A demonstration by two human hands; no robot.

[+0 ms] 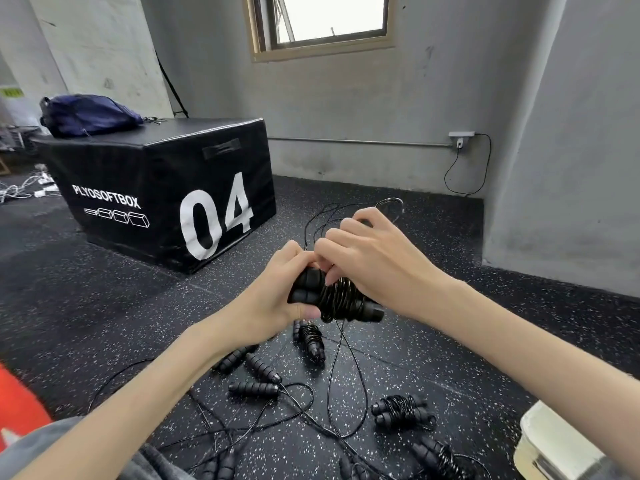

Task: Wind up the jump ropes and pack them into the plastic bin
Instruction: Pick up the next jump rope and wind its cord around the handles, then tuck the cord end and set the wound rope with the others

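The rope (337, 299) in the hands is black: two ribbed handles side by side with thin cord coiled around their middle, loose cord trailing down to the floor (398, 358). The left hand (277, 289) grips the handle ends; the right hand (367, 254) curls over the coil, seemingly pinching cord, though its fingertips hide the contact. Below the hands lie wound bundles (401, 412) and unwound handles (254, 389) in tangled cord. The bin (554, 445), pale, sits below the right forearm, cut off by the frame edge. The floor is speckled black rubber. Beyond the left hand stands a black box (166, 188) marked 04, with grey walls behind.
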